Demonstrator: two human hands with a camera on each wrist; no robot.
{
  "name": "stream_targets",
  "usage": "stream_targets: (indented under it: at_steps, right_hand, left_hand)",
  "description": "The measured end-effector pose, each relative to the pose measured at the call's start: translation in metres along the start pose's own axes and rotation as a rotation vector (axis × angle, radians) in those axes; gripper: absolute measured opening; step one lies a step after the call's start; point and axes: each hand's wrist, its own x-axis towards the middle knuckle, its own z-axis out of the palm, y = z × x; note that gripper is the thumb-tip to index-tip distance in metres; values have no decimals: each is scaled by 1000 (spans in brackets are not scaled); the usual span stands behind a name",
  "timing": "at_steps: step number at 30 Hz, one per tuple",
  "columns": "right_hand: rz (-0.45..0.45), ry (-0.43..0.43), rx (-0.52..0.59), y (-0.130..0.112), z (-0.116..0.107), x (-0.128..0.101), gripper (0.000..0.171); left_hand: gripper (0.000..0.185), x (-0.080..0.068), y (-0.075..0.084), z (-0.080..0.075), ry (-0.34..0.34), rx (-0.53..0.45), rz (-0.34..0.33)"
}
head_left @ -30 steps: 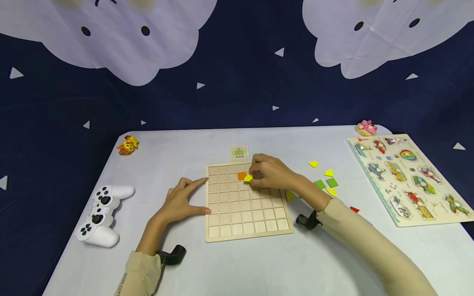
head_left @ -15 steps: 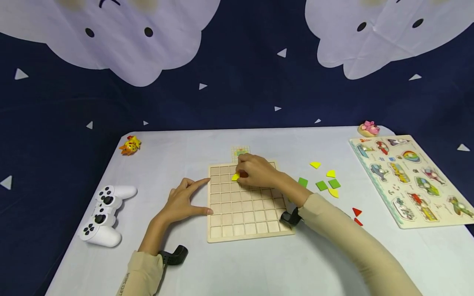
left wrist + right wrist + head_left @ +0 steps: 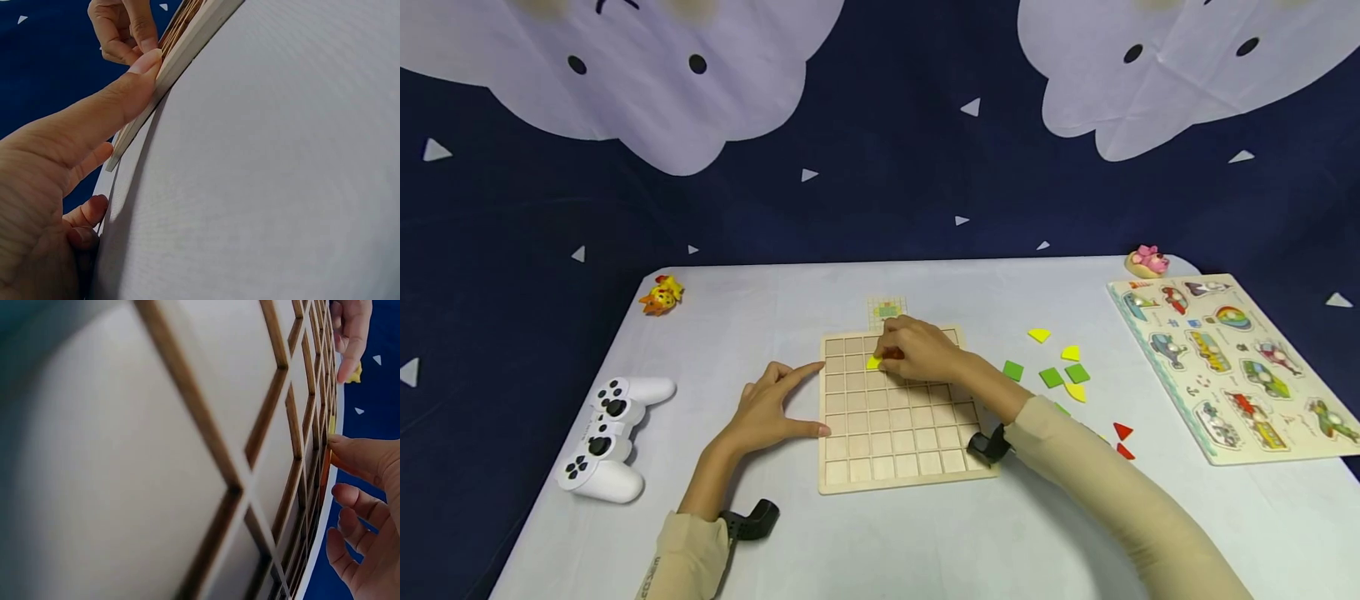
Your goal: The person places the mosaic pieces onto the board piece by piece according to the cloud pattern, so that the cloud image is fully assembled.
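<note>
A wooden grid board (image 3: 857, 446) lies flat on the table. At its left edge my left hand (image 3: 767, 404) touches the rim with thumb and index finger spread apart. Over the board's upper left part, my right hand (image 3: 921, 350) pinches a yellow quarter-circle tile (image 3: 873, 363), low at a cell. An orange square tile (image 3: 325, 469) shows as a thin strip beside the thumb in the right wrist view; the hand hides it in the head view. In the left wrist view, the left thumb (image 3: 115, 97) lies along the rim.
Loose green squares (image 3: 1051, 377), yellow quarter-circles (image 3: 1076, 392) and red triangles (image 3: 1123, 431) lie right of the board. A small pattern card (image 3: 887, 309) sits behind it. A game controller (image 3: 606, 437) is at left, a picture puzzle (image 3: 1232, 367) at right, with figurines (image 3: 661, 296) near the back corners.
My right hand has moved left across the board with the yellow tile, from right of the orange square to its left, then has stayed nearly still. The left hand keeps its place.
</note>
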Motion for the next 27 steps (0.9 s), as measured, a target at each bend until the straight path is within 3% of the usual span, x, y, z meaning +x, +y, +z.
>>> stream_targets:
  at_steps: [7,11,19,27]
  right_hand:
    - [-16,14,-17,-2,-7,-6,29]
    - [7,47,16,2,-20,-18,29]
    - [114,55,7,21,-38,-60,23]
    - [133,60,-11,34,-46,-99,19]
  left_hand:
    - [100,0,0,2,-3,-15,-7]
    - [100,1,0,2,-8,-12,-11]
    - [100,2,1,2,-15,-5,-16]
    - [100,1,2,2,-21,1,-25]
